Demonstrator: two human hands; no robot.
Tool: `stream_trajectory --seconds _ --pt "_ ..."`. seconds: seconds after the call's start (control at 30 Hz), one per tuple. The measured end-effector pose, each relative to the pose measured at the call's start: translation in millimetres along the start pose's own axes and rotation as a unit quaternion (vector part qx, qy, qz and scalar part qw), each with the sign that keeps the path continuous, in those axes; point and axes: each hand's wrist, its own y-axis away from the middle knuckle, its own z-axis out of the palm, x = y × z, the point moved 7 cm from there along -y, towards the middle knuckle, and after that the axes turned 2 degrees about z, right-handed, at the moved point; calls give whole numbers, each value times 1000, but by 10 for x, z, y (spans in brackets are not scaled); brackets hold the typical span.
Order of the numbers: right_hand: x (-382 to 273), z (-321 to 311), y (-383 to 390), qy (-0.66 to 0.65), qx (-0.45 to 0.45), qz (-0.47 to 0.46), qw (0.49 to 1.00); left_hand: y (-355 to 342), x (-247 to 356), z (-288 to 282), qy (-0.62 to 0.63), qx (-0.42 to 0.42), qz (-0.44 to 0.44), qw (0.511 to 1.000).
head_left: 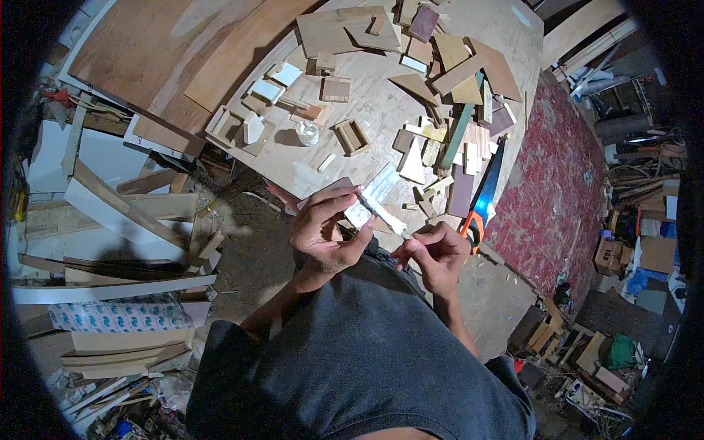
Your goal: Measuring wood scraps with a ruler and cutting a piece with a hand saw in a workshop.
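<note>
My left hand [326, 227] is closed around a small white-faced wood piece [357, 214], held over the near table edge in front of my body. A narrow white-smeared strip [383, 213] slants from its fingers toward my right hand [438, 257]. Thumb and forefinger of the right hand pinch at the strip's lower end; whether they hold the strip itself or a thin stick against it, I cannot tell. On the table beyond stands a small tub of white paste [307, 133]. Beside it lies an open wooden box frame [353, 137].
A handsaw [484, 198] with an orange handle lies at the table's right edge. Wood offcuts [455, 73] are heaped across the right part of the table [282, 165]. Large boards [161, 59] lean at far left, with scrap wood [125, 213] below. A red-surfaced sheet [546, 176] lies right.
</note>
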Motion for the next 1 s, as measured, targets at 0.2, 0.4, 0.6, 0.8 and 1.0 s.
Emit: stream_trajectory --seconds 0.2,0.4,0.6,0.8,1.0 --pt "-26 -206 41 39 44 53 997 8 133 111 1 2 33 999" --pt "-30 -238 6 31 56 28 998 -52 146 80 -11 62 21 998" --pt "-19 -260 -5 14 76 14 997 -51 141 39 -1 70 1 998" --pt "9 -129 -1 5 54 32 998 -49 93 -9 3 62 -24 998" --pt "21 -1 48 -9 -5 97 995 -68 86 -41 51 73 -51 995"
